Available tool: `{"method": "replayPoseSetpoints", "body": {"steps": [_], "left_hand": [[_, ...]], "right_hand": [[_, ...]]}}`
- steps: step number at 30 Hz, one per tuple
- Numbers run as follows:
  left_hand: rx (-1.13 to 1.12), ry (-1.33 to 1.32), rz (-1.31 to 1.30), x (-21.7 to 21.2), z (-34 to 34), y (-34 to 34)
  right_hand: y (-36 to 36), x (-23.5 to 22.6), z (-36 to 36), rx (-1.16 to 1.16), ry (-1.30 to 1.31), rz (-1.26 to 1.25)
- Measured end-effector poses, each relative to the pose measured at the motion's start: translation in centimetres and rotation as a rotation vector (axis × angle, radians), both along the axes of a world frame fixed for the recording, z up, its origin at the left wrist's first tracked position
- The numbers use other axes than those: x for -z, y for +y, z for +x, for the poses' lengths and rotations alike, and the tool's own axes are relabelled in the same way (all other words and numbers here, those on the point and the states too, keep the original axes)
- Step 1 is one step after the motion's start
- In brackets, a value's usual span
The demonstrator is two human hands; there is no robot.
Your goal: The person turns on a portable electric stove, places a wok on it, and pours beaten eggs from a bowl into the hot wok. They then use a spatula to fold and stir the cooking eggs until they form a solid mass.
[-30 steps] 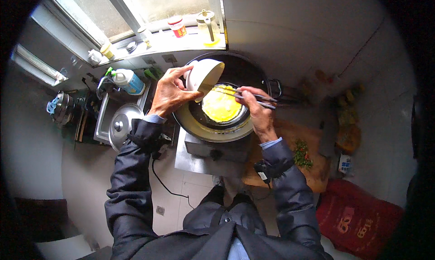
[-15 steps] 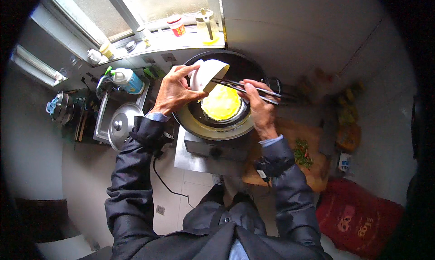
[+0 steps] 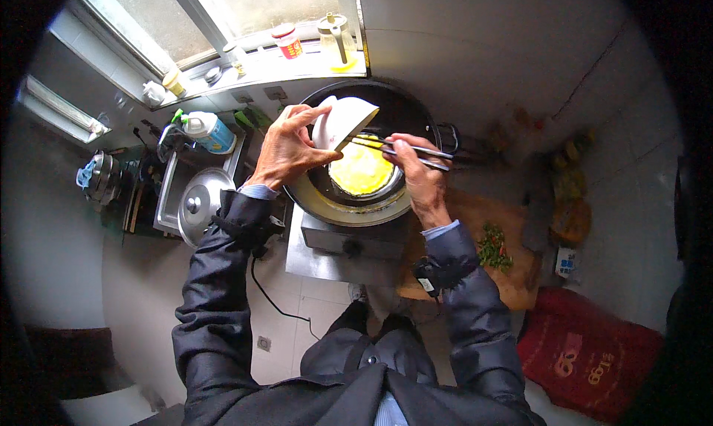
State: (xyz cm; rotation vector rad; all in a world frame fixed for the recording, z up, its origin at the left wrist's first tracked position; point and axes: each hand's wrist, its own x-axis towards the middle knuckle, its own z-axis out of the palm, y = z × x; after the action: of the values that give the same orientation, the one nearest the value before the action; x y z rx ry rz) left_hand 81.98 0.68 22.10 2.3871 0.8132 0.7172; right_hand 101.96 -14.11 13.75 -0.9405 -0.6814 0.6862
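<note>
My left hand (image 3: 291,148) grips a white bowl (image 3: 343,120), tipped on its side above the wok with its mouth toward the right. Dark chopsticks (image 3: 423,153) are pinched in my right hand (image 3: 417,172), their tips reaching to the bowl's rim. Under both hands a large dark wok (image 3: 356,216) stands on the stove (image 3: 334,240). Yellow egg (image 3: 362,172) lies in a round pool in the middle of the wok. The inside of the bowl is mostly hidden.
Right of the stove is a wooden cutting board (image 3: 512,288) with chopped greens (image 3: 493,246). At left, a metal lid (image 3: 199,205) leans by the sink (image 3: 169,184), near a blue-and-white bottle (image 3: 212,132). Jars and a pitcher (image 3: 338,43) line the windowsill. A red bag (image 3: 587,352) lies lower right.
The chopsticks and my right hand have shifted slightly left and down. The bowl stays tilted over the wok, nearly unmoved.
</note>
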Motion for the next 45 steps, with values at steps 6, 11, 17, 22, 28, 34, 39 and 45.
{"method": "replayPoseSetpoints", "body": {"steps": [6,11,17,22,28,34,39,45], "left_hand": [[-0.029,0.043,-0.024,-0.2,0.2,-0.1],[-0.028,0.022,-0.008,-0.1,0.2,-0.3],[0.01,0.008,0.021,0.0,0.6,-0.3],[0.009,0.036,-0.009,0.0,0.7,-0.4],[-0.022,0.043,0.059,0.1,0.9,-0.3],[-0.033,0.039,-0.007,0.2,0.4,0.0],[-0.025,0.001,-0.016,0.2,0.2,0.0],[-0.013,-0.028,-0.065,0.2,0.2,0.0]], "right_hand": [[-0.2,0.0,0.4,0.025,0.073,0.002],[-0.2,-0.1,0.5,0.038,0.062,-0.107],[-0.3,-0.7,0.0,0.2,-0.221,-0.154],[-0.8,-1.7,0.0,0.35,-0.556,0.031],[-1.3,-1.9,-0.1,0.341,-0.579,0.051],[-1.1,-0.3,0.5,0.245,-0.395,-0.032],[-1.0,1.0,0.8,0.186,-0.205,-0.054],[-1.7,1.9,2.0,0.141,-0.047,-0.069]]}}
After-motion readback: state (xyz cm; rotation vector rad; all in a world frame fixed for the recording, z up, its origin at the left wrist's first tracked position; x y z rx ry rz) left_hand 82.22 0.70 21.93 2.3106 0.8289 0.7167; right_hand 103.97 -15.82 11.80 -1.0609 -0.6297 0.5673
